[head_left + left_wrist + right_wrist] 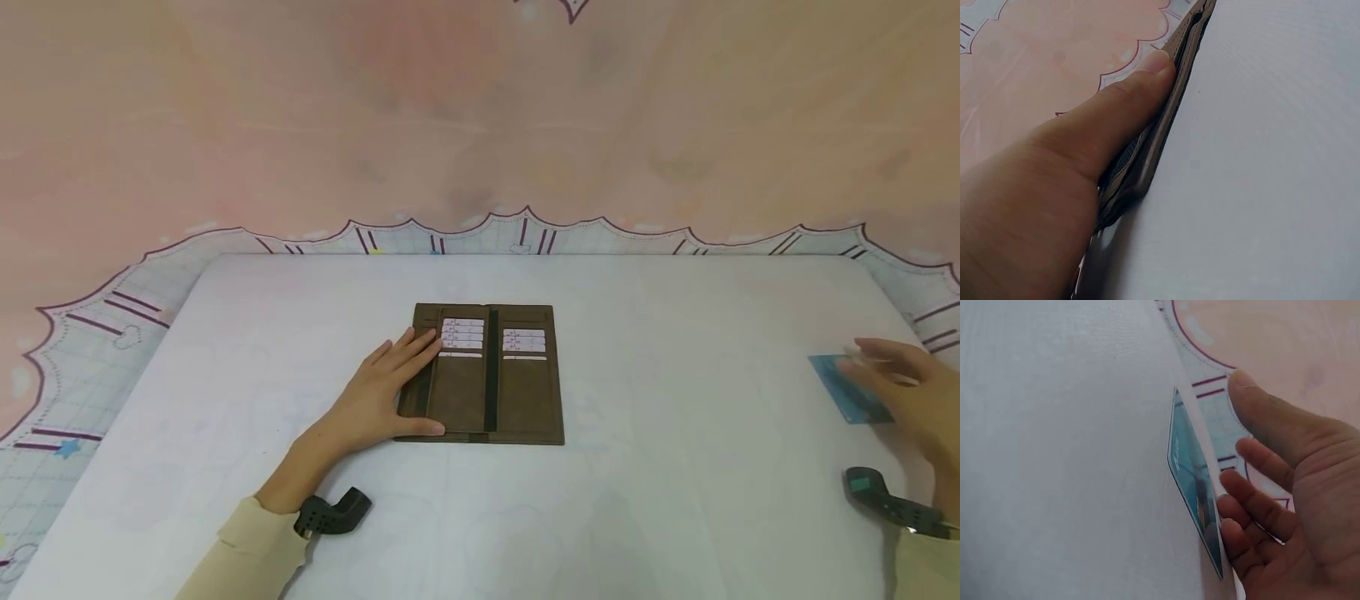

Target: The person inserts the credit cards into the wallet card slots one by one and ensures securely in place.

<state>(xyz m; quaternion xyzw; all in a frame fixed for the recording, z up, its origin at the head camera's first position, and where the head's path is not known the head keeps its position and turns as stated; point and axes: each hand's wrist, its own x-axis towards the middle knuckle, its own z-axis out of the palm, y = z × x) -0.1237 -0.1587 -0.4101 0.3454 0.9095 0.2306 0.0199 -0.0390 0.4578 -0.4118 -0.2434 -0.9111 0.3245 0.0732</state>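
A brown wallet (517,392) lies open on the white table (675,500), with several white cards (462,333) tucked in its upper slots. My left hand (382,392) rests flat on the wallet's left panel with straight fingers. In the left wrist view the thumb (1116,119) lies along the wallet's edge (1172,106). Near the table's right edge lies a blue card (840,383). My right hand (900,387) hovers at it with loosely curved fingers. In the right wrist view the fingertips (1235,487) sit just beside the card (1191,469), holding nothing.
A pink cloth with a scalloped, grid-patterned border (525,237) surrounds the table behind and at both sides. Black wrist mounts (330,514) (888,500) sit at my cuffs. The blue card lies close to the table's right edge.
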